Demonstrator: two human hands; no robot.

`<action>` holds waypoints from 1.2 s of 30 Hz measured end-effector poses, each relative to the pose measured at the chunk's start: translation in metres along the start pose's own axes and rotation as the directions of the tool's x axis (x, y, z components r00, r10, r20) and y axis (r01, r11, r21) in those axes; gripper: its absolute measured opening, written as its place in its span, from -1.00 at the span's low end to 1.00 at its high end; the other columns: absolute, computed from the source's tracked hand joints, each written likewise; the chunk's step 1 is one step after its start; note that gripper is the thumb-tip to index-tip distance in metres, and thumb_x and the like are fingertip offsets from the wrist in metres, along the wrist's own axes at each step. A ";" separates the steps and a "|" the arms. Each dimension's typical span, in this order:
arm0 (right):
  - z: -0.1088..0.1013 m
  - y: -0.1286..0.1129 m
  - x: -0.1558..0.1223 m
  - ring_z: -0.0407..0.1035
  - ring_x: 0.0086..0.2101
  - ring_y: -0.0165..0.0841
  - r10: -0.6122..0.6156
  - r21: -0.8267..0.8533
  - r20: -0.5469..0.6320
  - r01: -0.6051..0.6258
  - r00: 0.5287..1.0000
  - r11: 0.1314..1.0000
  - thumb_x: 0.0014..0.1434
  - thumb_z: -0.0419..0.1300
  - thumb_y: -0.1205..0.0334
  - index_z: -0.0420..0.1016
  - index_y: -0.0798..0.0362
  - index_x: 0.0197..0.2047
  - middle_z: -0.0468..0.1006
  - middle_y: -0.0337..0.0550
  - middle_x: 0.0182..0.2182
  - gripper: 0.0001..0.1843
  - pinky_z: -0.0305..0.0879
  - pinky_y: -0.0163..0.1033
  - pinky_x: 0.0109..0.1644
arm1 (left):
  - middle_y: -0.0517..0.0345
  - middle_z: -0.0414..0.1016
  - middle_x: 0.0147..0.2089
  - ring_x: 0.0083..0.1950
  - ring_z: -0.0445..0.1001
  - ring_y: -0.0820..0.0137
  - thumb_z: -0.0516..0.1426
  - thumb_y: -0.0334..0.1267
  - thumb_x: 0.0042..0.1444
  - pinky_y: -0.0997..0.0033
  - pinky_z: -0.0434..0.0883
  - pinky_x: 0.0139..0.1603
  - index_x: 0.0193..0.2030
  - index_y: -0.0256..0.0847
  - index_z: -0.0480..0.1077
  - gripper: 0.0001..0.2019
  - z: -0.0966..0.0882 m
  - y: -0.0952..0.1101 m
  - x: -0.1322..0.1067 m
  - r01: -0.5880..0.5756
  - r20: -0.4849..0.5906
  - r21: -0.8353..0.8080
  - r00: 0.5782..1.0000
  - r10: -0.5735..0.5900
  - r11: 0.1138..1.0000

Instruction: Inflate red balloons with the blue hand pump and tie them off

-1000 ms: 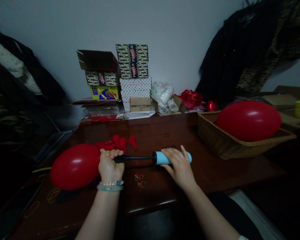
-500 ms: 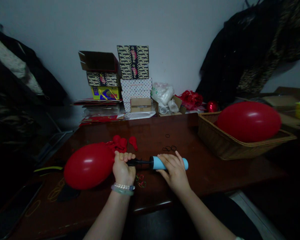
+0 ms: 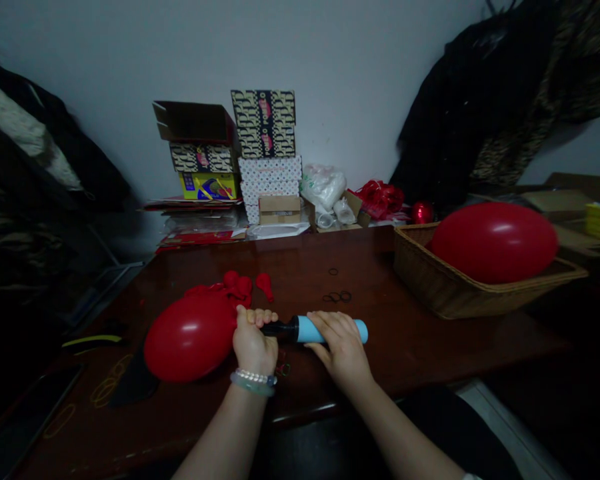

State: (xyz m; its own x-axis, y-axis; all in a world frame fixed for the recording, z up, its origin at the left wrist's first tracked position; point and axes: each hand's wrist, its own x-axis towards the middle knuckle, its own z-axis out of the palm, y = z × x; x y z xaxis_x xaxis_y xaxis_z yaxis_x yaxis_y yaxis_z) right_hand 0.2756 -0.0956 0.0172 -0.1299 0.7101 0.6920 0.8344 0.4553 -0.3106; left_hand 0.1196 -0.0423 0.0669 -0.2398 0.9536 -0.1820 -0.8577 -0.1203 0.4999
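Head view — balloon (image 3: 190,338) against left fingers (image 3: 257,317)

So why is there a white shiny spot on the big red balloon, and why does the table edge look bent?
In the head view, the big red balloon has a white patch of glare, the dark wooden table shines too, and its edge curves because this wide view bends things near the corners, which also fall dark.

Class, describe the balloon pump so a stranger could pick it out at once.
Start at the dark wooden table, left of the wicker basket. Near its front edge, under the right hand, lies a balloon pump. It is the only light-blue thing there, with a black nozzle running into the left hand, which grips a red balloon.
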 end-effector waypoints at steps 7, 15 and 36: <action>-0.012 0.004 0.009 0.34 0.02 -0.18 -0.039 -0.013 0.029 0.039 0.999 0.999 0.19 0.20 0.07 0.28 -0.05 0.22 0.49 -0.05 0.03 -0.46 0.27 0.02 0.10 | 0.34 0.00 -0.68 -0.63 0.10 0.53 -0.05 -0.23 0.31 0.46 0.21 -0.49 -0.60 -0.19 -0.02 -0.58 0.007 0.023 0.008 -0.031 -0.007 0.016 0.999 0.031 0.999; -0.026 0.023 0.013 0.32 0.05 -0.18 -0.053 -0.067 0.029 0.055 0.998 0.996 0.19 0.20 0.09 0.27 -0.05 0.22 0.47 -0.07 0.06 -0.46 0.22 0.03 0.14 | 0.35 -0.01 -0.71 -0.67 0.08 0.54 -0.12 -0.30 0.33 0.48 0.18 -0.53 -0.60 -0.19 -0.05 -0.59 0.008 0.057 0.024 -0.057 -0.054 -0.042 0.997 0.055 0.998; 0.002 -0.001 -0.007 0.29 0.00 -0.14 0.009 -0.025 -0.077 -0.011 0.997 1.000 0.21 0.12 0.24 0.29 0.04 0.16 0.48 -0.02 0.01 -0.56 0.22 0.07 0.10 | 0.33 0.03 -0.65 -0.59 0.13 0.53 0.06 -0.11 0.24 0.45 0.27 -0.41 -0.61 -0.20 0.02 -0.54 -0.002 -0.001 -0.003 -0.011 0.114 0.023 0.993 0.008 1.000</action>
State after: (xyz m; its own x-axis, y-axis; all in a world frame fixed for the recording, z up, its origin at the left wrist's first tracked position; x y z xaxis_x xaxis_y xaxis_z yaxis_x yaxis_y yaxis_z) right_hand 0.2743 -0.0996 0.0115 -0.0808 0.6705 0.7375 0.8486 0.4343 -0.3019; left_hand 0.1202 -0.0454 0.0657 -0.1936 0.9778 -0.0802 -0.8443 -0.1244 0.5212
